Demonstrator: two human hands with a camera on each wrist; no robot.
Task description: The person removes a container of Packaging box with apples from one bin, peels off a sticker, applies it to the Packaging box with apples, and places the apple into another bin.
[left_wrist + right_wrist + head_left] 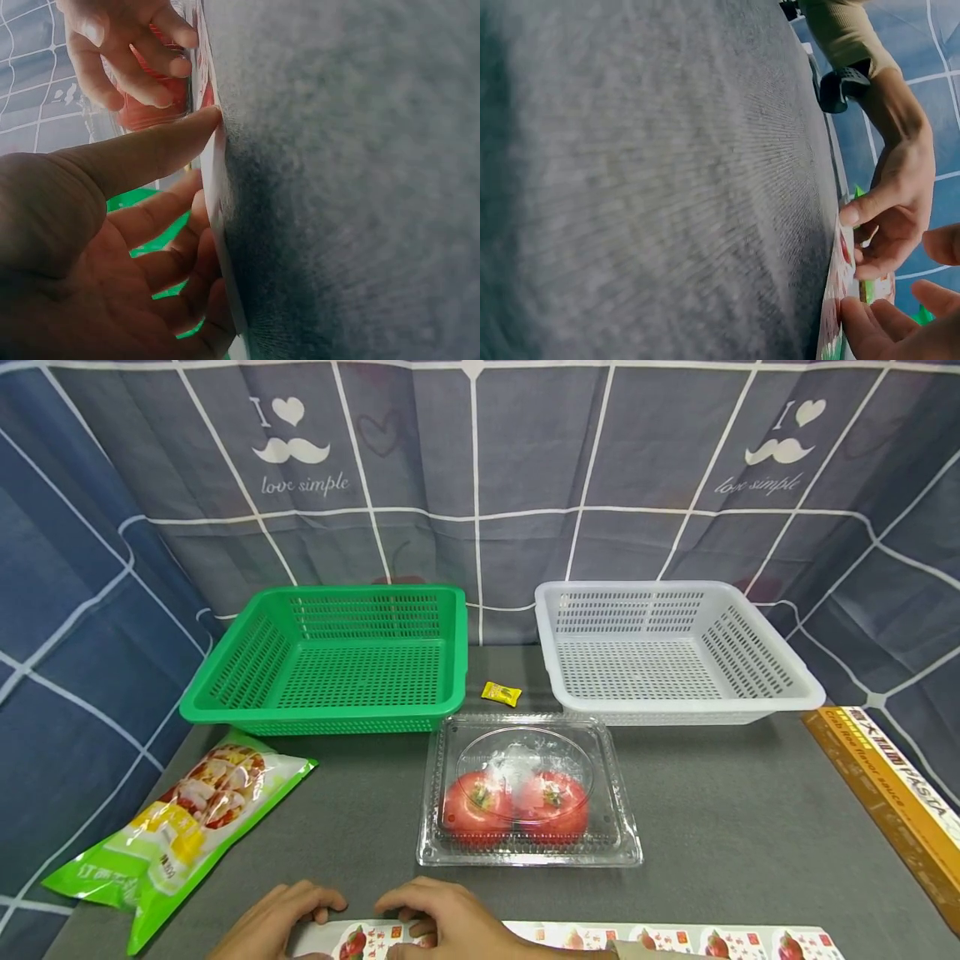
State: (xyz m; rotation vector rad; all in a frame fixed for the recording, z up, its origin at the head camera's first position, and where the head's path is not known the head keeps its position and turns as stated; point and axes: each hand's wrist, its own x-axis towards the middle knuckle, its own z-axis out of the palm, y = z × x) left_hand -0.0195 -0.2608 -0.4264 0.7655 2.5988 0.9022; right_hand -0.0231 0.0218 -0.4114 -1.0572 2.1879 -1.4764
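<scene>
One printed label strip (pixel 678 937) lies along the grey table's (pixel 720 827) near side, nearer than the tomato box (pixel 528 861). Left hand (pixel 266 923) grasps its left end between thumb and curled fingers. Right hand (pixel 453 923) not clenched, digits loosely spread, touching strip. Probably light, thin, bendy, easily creased; best taken by edges.

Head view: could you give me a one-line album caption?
Left hand and right hand at a long fruit-printed strip, with packed tomatoes and a green basket and white basket beyond.
</scene>
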